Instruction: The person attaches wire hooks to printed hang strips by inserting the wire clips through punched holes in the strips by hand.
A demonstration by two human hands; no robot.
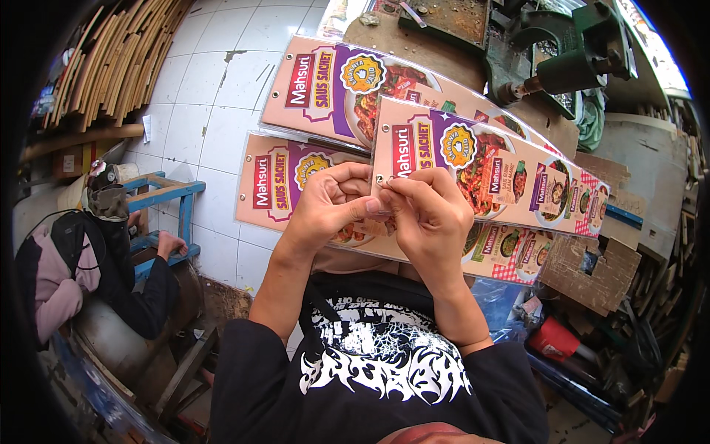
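A long printed sign (510, 177) with food pictures, in pink and purple under a clear glossy layer, lies on top of others. My left hand (333, 203) is closed at its near left corner, the thumb pressed against the edge. Close by, my right hand (429, 214) pinches thumb and forefinger together beside a metal eyelet (380, 178) in that corner. Whatever is between those right fingertips is too small to make out. Beneath my hands is a second sign (274, 174), partly covered. Farther back a third sign (318, 85) shows eyelets along its left end.
A dark green metal machine (569, 74) stands at the far right on a worn work surface (370, 33). At left another person's bare foot (171, 244) rests by a blue stool (185, 196). Stacked wooden strips (111, 66) lean at the back left. A red container (553, 339) sits low right.
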